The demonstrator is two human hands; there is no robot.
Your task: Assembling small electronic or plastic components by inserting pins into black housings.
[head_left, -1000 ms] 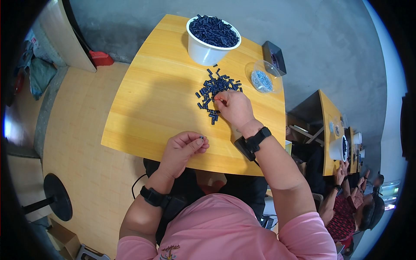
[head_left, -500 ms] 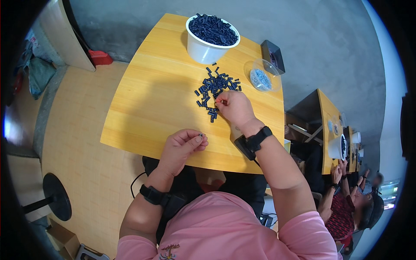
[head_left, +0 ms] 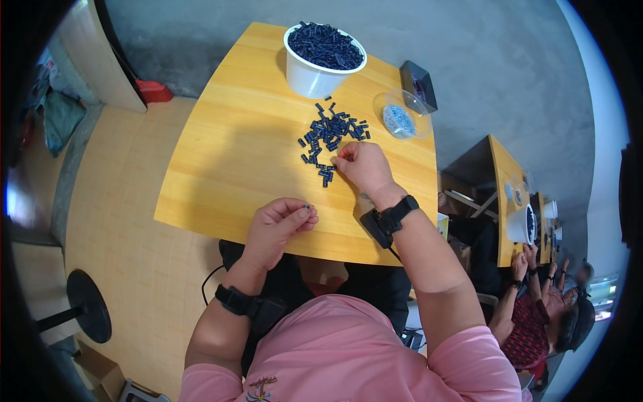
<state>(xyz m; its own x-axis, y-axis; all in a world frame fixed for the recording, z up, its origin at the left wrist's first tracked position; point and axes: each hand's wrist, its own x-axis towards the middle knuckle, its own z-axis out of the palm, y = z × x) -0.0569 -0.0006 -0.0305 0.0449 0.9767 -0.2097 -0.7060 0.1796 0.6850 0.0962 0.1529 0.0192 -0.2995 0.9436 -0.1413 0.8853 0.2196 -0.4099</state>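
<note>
Over the near part of the table, my left hand (head_left: 281, 226) is closed, pinching a small dark piece (head_left: 307, 207) between thumb and fingertips. My right hand (head_left: 365, 167) reaches to the near right side of a loose pile of short black tube-like pieces (head_left: 331, 130). Its thumb and forefinger are pinched together at the pile's edge; what is between them, if anything, is too small to make out. Beyond the pile stands a white bucket (head_left: 315, 82) heaped with the same kind of black pieces.
A clear round tub (head_left: 400, 122) of small bluish-silver bits sits at the table's (head_left: 221, 154) right, near a black open box (head_left: 418, 87). Other people work at another table (head_left: 512, 171) on the right. A red dustpan (head_left: 154, 91) lies on the floor at far left.
The whole view has shifted slightly. Both hands stay in nearly the same places, the left still pinching its piece and the right still at the pile's edge.
</note>
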